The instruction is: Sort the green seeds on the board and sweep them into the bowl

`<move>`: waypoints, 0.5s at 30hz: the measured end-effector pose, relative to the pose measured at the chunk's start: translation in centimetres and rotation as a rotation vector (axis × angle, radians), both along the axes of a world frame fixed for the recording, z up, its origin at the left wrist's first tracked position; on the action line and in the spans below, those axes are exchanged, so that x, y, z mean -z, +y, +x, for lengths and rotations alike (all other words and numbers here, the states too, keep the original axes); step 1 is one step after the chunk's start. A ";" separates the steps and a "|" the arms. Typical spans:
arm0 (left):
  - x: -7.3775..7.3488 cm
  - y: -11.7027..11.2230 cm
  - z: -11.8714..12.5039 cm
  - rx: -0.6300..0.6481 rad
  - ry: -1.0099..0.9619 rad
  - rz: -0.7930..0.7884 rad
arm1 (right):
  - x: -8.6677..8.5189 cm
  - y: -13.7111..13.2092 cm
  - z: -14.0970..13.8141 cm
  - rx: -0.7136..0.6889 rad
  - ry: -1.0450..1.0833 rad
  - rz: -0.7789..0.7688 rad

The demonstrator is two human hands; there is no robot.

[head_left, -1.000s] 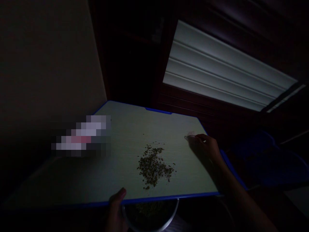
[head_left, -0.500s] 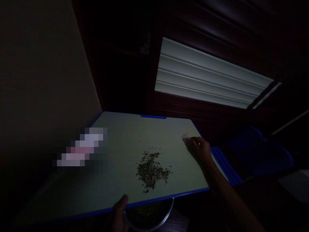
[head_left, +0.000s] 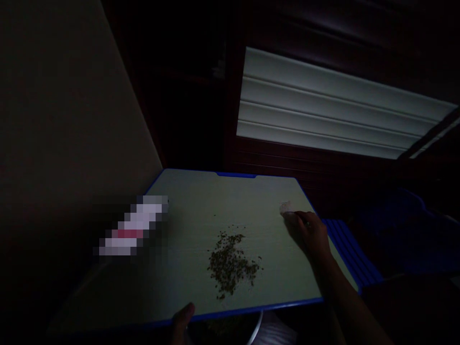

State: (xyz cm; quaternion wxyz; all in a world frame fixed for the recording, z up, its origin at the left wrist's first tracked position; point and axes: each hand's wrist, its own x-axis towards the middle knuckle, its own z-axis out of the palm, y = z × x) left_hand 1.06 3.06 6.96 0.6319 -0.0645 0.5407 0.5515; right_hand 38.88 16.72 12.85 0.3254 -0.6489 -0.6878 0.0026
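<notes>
A small pale thing, too dim to identify, is at the bench's right side, next to a faint speckled patch; the right hand has its fingertips drawn together, pinching it, and covers much of it; from there, toward 8 o'clock, a loose pile of dark flakes lies scattered on the pale, blue-edged bench, its single bits too small to tell apart.

Between 7 and 8 o'clock of the pile, the left hand lays its thumb over the near edge; its fingers are lost below, so I cannot tell how they are set; at 6 o'clock, a bowl shows only part of its bright rim, the rest hidden under the bench or cut off, its contents murky; a pale striped thing beside it is cut off too.

Toward 9 or 10 o'clock, a white-and-pink item is pixelated, any lettering unreadable; at 3 o'clock, blue slats and a blue shape fade into darkness; toward 1 o'clock, pale louvres stand out.
</notes>
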 end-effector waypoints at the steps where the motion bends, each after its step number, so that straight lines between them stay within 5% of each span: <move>1: -0.3 0.1 0.2 -0.021 -0.037 -0.021 | 0.1 0.1 0.1 -0.015 -0.006 -0.003; 9: -0.6 0.8 0.6 -0.100 -0.089 -0.102 | 0.3 0.0 0.1 -0.096 0.039 0.028; 15: -1.4 1.2 1.2 -0.102 -0.030 -0.028 | -1.2 -0.7 -1.0 -0.075 0.166 0.043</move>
